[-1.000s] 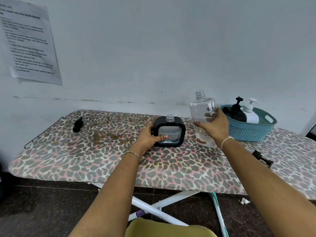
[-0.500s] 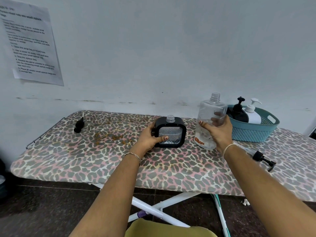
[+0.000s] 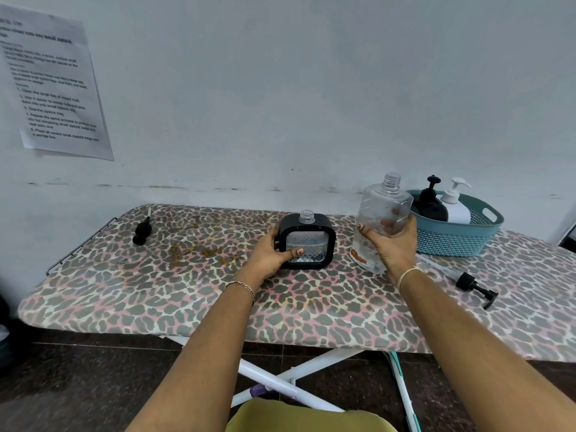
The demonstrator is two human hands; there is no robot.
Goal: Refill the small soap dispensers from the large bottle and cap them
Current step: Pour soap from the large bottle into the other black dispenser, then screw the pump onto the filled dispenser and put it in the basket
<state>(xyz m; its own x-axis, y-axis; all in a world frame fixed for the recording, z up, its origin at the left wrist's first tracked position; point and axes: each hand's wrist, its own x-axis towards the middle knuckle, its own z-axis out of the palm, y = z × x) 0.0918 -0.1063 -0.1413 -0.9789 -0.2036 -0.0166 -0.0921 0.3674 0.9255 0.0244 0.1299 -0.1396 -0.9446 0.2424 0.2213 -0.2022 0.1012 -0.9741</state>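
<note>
Right fingers (image 3: 405,222) gripping bottle (image 3: 381,201), dispenser (image 3: 314,241) uncapped

on the board (image 3: 156,294): square dispenser (image 3: 324,226) centre, large bottle (image 3: 380,204) just right, basket (image 3: 452,241) farther right, loose pump (image 3: 141,232) far left, second pump (image 3: 473,286) near right.

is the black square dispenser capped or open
Open. The dispenser shows a bare threaded neck with no pump on it; the left hand grips its side.
</note>
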